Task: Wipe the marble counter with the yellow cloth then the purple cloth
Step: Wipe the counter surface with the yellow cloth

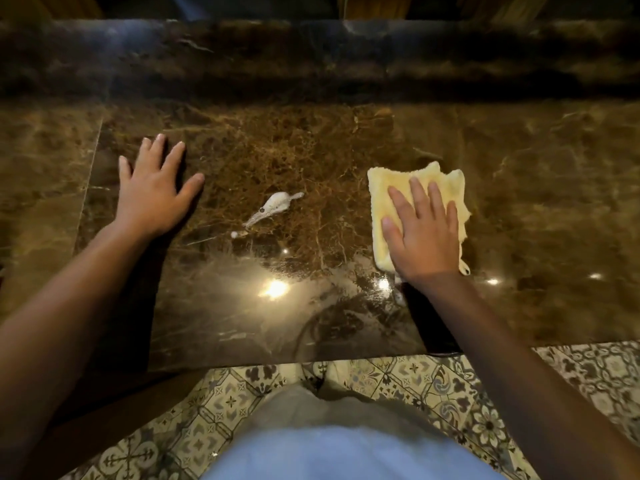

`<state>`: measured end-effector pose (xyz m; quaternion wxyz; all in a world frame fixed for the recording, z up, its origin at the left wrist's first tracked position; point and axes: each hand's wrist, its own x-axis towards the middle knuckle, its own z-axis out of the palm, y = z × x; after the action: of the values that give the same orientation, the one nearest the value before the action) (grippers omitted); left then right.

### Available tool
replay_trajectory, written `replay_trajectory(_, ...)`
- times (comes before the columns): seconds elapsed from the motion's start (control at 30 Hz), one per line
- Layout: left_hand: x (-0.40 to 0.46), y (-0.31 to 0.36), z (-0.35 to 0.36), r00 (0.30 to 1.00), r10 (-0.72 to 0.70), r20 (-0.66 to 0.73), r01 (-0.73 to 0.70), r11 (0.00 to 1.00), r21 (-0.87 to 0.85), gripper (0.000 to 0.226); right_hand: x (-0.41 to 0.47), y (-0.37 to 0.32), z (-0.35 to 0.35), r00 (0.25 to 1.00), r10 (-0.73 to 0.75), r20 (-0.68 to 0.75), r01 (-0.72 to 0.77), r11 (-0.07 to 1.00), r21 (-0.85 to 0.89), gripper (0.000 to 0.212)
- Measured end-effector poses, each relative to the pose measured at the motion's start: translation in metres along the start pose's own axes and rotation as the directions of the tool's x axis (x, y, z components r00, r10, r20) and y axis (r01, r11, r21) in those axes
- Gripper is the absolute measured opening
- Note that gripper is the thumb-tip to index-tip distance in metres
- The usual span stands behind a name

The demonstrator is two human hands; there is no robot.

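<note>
We look down on a glossy brown marble counter (346, 150) veined in gold, with bright lamp reflections (273, 289) glaring off its near half. A raised marble ledge (311, 57) of the same stone runs along the far side. Below the near edge we see a patterned tile floor (433, 386) and a pale blue garment (339, 455) on our own body.

Between our two hands, near the middle of the counter, lies a small white smear of foam or spilled matter (273, 206), elongated and slanting from lower left to upper right, with a tiny white dot (234, 234) just beside its lower end. We cannot tell what the stuff is. It sits apart from both hands and apart from the cloth, and nothing else lies on the stone between them.

The yellow cloth (388, 188) lies flat on the counter to the right of the smear, folded roughly square, its far corners ruffled and a small loop showing at its near right corner. Our right hand (424, 233) rests palm-down on top of it, fingers spread and extended, pressing rather than gripping; the cloth shows beyond the fingertips and along the left side of the hand.

Our left hand (152, 192) lies flat on bare marble well to the left, fingers splayed wide, holding nothing.
</note>
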<state>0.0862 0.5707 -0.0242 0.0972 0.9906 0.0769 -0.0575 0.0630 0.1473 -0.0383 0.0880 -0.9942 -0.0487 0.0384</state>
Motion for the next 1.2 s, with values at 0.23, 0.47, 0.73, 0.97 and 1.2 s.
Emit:
replay_trajectory(0.23,-0.036,0.015,0.023,0.998,0.007,-0.069,-0.002,0.997,0.078,0.078,-0.042,0.007,0.005,0.995,-0.063,-0.078,0.061,0.998,-0.022,0.058)
replay_trajectory(0.47,-0.038,0.018,0.024,0.994,0.023,-0.103,-0.017,0.998,0.060,0.076,0.031,-0.030,0.004,0.992,0.110,-0.060,-0.110,0.994,-0.005,0.061)
replay_trajectory(0.73,-0.036,-0.002,0.009,0.979,0.164,-0.117,-0.168,0.985,-0.027,0.062,-0.061,-0.054,0.011,0.999,0.034,-0.019,-0.033,0.999,0.036,0.059)
replay_trajectory(0.97,-0.015,-0.033,0.009,0.966,0.257,-0.019,-0.256,0.966,0.026,0.067,-0.094,-0.027,0.005,0.876,0.480,-0.044,-0.480,0.877,0.015,0.064)
replay_trajectory(1.2,-0.016,-0.035,0.008,0.965,0.257,-0.049,-0.257,0.966,0.000,0.065,-0.070,-0.078,0.013,0.802,0.592,-0.083,-0.590,0.806,0.048,0.069)
